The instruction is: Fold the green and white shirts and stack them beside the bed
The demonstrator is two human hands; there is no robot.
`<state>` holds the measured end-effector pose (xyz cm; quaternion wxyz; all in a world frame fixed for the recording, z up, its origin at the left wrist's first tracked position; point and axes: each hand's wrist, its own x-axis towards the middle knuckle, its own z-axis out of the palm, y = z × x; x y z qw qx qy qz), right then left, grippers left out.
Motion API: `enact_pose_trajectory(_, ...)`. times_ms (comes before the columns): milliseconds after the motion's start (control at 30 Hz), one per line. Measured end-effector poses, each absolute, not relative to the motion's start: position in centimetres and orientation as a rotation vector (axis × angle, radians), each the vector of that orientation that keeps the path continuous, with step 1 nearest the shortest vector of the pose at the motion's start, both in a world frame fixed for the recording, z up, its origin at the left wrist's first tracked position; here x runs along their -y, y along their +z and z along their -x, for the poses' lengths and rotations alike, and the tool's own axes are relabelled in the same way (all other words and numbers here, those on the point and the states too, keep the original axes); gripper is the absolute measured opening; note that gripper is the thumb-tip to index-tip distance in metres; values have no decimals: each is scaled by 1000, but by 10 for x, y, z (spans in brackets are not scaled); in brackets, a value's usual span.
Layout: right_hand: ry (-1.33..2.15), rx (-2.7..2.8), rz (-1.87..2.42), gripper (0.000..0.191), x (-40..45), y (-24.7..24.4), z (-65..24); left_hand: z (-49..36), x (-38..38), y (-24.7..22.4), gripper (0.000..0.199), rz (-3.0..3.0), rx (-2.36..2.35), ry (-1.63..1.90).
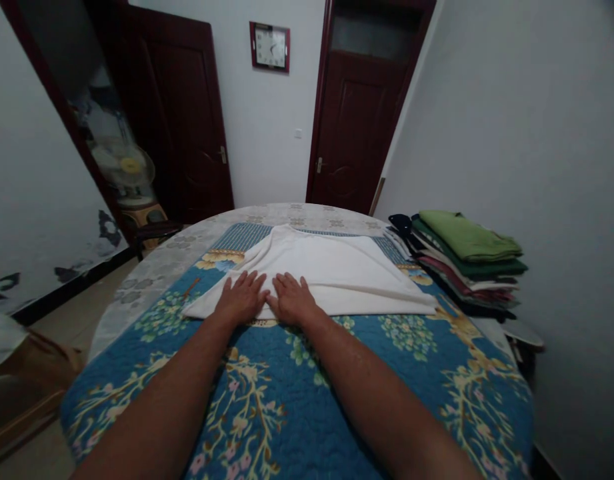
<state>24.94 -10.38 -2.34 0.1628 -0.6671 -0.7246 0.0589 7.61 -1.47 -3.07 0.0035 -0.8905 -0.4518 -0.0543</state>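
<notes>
A white garment (331,263), perhaps a shirt, lies spread out on a blue flowered quilted cloth (307,427). My left hand (243,297) rests palm down on the garment's near left part, its fingers stretched out. Beside it my right hand (291,300) presses flat on the same fabric, fingers pointing away from me. The two thumbs meet or nearly meet. A low crease runs across the garment to the right of my hands, and its near edge lies roughly straight. Neither hand grips anything.
On the table's right stands a stack of folded clothes (469,260), a green one on top. A patterned white tablecloth (137,287) shows around the quilted cloth. A wooden chair (31,387) stands at the left, a round stool (524,337) at the right. Farther back are a fan (124,167) and two doors.
</notes>
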Motion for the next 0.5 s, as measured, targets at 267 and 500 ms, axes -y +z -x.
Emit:
enact_pose_trajectory(267, 223, 2030, 1980, 75, 118, -16, -273, -67, 16, -24, 68, 2616, 1778, -314)
enact_pose_trajectory(500, 163, 1950, 2161, 69, 151, -24, -341, -15, 5, 3, 62, 2177, 2241, -337)
